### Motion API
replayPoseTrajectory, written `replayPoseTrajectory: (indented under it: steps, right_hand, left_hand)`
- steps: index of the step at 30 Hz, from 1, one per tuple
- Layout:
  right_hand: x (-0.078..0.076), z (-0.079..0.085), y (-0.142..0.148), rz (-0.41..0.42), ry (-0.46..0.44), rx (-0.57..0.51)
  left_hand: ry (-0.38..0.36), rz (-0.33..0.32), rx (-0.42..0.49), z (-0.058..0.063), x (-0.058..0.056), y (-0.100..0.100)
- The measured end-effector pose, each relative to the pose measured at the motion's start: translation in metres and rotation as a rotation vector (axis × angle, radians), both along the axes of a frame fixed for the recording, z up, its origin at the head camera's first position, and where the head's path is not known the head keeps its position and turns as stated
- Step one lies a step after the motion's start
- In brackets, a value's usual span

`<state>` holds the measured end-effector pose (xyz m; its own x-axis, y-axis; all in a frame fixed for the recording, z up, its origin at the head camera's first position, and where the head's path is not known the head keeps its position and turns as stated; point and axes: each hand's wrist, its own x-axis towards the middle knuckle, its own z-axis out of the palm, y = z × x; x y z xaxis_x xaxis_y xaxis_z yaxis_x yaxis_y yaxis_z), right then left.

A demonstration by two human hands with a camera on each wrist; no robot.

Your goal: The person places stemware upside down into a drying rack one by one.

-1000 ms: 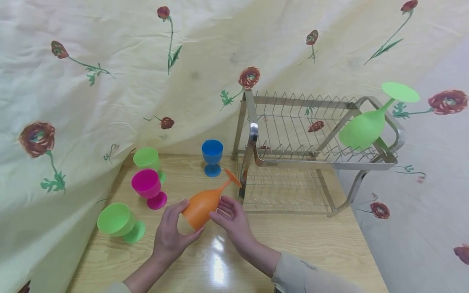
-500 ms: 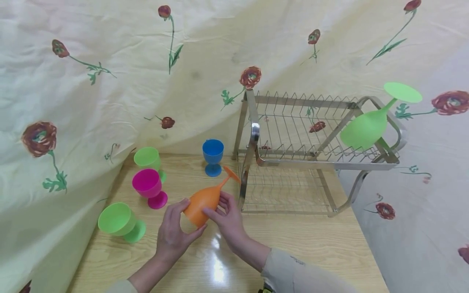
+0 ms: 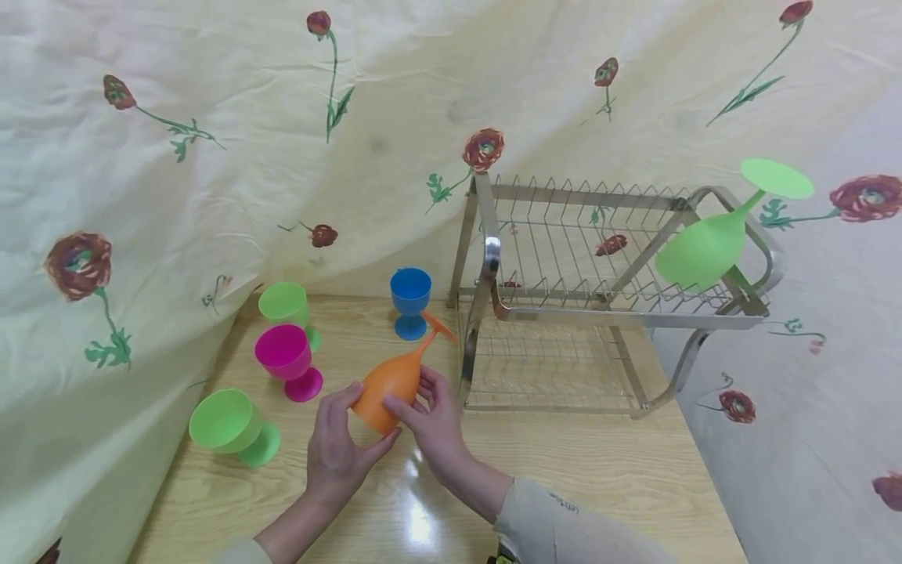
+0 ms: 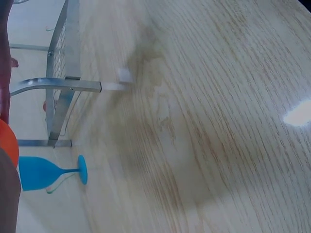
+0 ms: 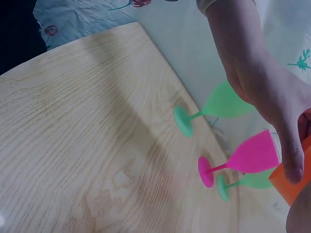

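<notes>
An orange goblet (image 3: 386, 385) is held tilted above the table, its mouth down toward the person and its foot up toward the rack. My left hand (image 3: 338, 446) grips the bowl near the rim, thumb below and fingers above. On the bowl's other side, my right hand (image 3: 433, 427) pinches it with the thumb across the front; its other fingers go partly behind the bowl. In the right wrist view the left thumb lies against the orange goblet (image 5: 290, 187). Only a sliver of the orange goblet (image 4: 8, 143) shows in the left wrist view.
A two-tier metal dish rack (image 3: 627, 319) stands at the right, with an upside-down green goblet (image 3: 705, 247) leaning on its top tier. A blue goblet (image 3: 410, 294) stands upright left of the rack. Along the table's left side stand a magenta goblet (image 3: 283, 352) and two green goblets (image 3: 225, 423).
The orange goblet has turned slightly more upright, foot shifting left and up. My right thumb has slid left across the bowl, and the right forearm has moved a little left.
</notes>
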<state>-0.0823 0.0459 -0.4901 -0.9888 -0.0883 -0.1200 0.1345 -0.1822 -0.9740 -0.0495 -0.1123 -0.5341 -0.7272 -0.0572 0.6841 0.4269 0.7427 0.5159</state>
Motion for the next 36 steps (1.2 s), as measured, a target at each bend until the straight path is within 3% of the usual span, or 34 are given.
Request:
replayPoseTrajectory:
  steps: [9, 17, 23, 27, 30, 36]
  right_hand:
    - [-0.004, 0.002, 0.0, 0.021, 0.003, 0.002]
    - [-0.006, 0.003, 0.002, 0.052, 0.003, 0.008]
    - [-0.009, 0.007, 0.004, 0.078, 0.01, 0.033]
    - [-0.011, 0.008, 0.005, 0.1, 0.02, 0.05]
    - [-0.011, 0.009, 0.007, 0.121, 0.039, 0.055]
    - [-0.011, 0.014, 0.013, 0.176, 0.127, 0.101]
  left_hand:
    - [0.028, 0.034, -0.003, 0.003, -0.001, 0.006]
    - [0.011, 0.035, -0.01, 0.005, 0.0, 0.004]
    - [-0.039, -0.003, -0.005, 0.008, 0.002, 0.0]
    - [-0.05, -0.069, 0.011, 0.016, 0.004, -0.01]
    - [-0.013, -0.119, 0.025, 0.024, 0.004, -0.019]
    - [0.146, -0.161, 0.028, 0.046, -0.003, -0.042]
